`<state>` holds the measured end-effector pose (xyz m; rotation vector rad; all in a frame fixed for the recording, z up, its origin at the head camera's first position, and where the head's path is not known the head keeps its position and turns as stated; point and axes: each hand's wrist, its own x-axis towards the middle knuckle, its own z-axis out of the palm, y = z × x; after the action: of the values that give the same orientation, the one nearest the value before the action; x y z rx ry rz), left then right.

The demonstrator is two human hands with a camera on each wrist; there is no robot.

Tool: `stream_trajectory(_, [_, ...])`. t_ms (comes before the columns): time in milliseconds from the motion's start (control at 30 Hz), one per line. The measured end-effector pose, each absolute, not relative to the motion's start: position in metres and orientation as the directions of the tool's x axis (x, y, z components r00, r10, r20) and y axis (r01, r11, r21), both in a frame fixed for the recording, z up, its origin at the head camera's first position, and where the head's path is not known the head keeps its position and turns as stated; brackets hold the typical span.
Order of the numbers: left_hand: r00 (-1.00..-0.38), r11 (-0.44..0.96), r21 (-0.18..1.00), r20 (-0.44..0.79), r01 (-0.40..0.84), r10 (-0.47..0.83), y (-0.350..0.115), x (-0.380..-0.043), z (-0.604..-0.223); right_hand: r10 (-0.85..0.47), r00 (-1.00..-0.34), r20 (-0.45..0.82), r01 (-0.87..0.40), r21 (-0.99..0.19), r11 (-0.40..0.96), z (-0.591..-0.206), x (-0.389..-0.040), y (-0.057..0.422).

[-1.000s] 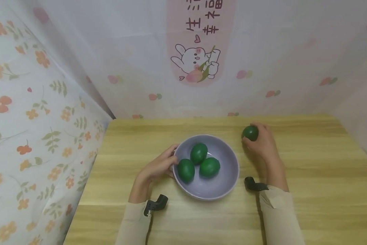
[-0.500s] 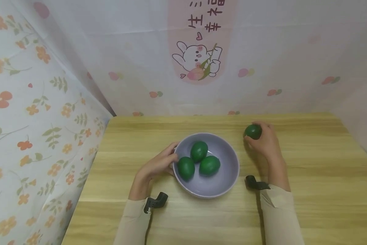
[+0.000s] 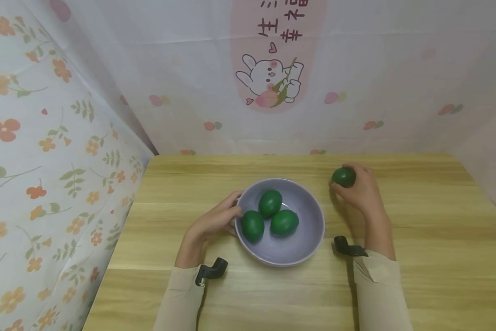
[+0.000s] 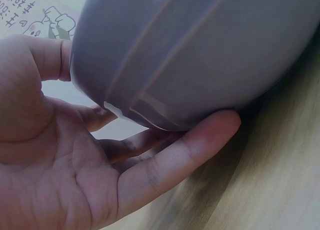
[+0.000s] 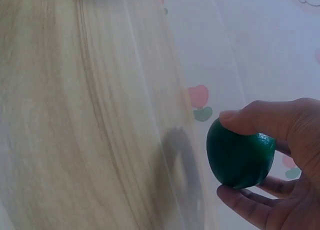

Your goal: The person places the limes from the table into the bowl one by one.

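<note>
A round lilac bowl (image 3: 310, 239) stands on the wooden table in the head view. Inside it lie three glossy green limes: one at the back (image 3: 270, 204), one at the left (image 3: 252, 226) and one at the right (image 3: 284, 223). My left hand (image 3: 216, 220) grips the bowl's left side, its thumb at the rim. The left wrist view shows the fingers under the bowl's curved outer wall (image 4: 190, 60). Beyond the bowl to the right, my right hand (image 3: 360, 188) holds another lime (image 5: 240, 152) between thumb and fingers, above the tabletop with its shadow beside it.
The light wooden table (image 3: 430, 220) ends at the back against a white curtain (image 3: 355, 69) with a rabbit print. A flowered cloth (image 3: 66, 184) hangs along the left side. Small black wrist cameras jut from both sleeves.
My right hand with its lime has shifted very slightly right, away from the bowl. My left hand keeps its grip, and the limes in the bowl lie as before. The head view has tilted a little.
</note>
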<state>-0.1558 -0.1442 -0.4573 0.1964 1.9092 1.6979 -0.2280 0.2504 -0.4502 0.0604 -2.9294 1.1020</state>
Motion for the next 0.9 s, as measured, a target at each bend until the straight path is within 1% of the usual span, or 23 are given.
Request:
stream_trajectory(533, [-0.824, 0.176, 0.949, -0.314, -0.261, 0.471, -0.143, -0.157, -0.458, -0.088, -0.996, -0.006, -0.064, -0.634, 0.77, -0.439, -0.224, 0.253])
stream_trajectory(900, [-0.826, 0.183, 0.949, -0.315, -0.258, 0.468, -0.143, -0.156, -0.457, -0.143, -0.99, -0.011, -0.106, -0.615, 0.781, -0.428, -0.219, 0.251])
